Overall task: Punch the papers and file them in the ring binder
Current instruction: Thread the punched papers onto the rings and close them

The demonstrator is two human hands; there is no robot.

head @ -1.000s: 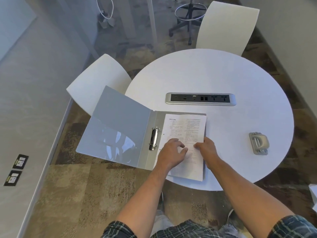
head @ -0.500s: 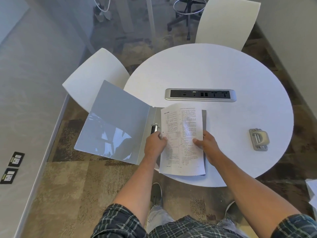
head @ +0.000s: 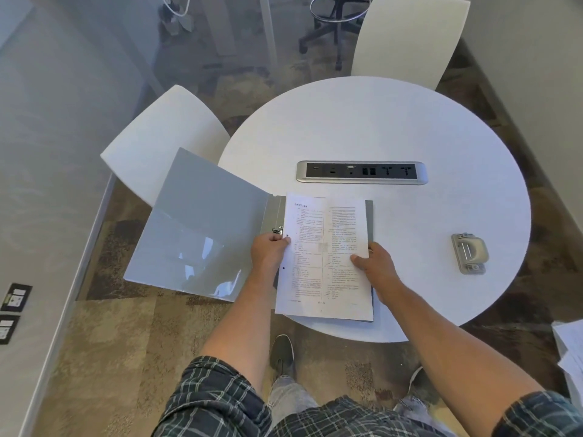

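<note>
At the near edge of the round white table (head: 378,121), I hold the printed papers (head: 325,257) over the right-hand cover of the open grey ring binder (head: 202,225). My left hand (head: 268,252) pinches the sheets' punched left margin, beside the metal rings (head: 278,230). My right hand (head: 375,268) grips their right edge, thumb on top. The binder's left cover juts out past the table's left edge, above a white chair (head: 164,137). The grey hole punch (head: 469,253) sits near the right edge, well apart. A power strip (head: 362,172) lies at the centre.
</note>
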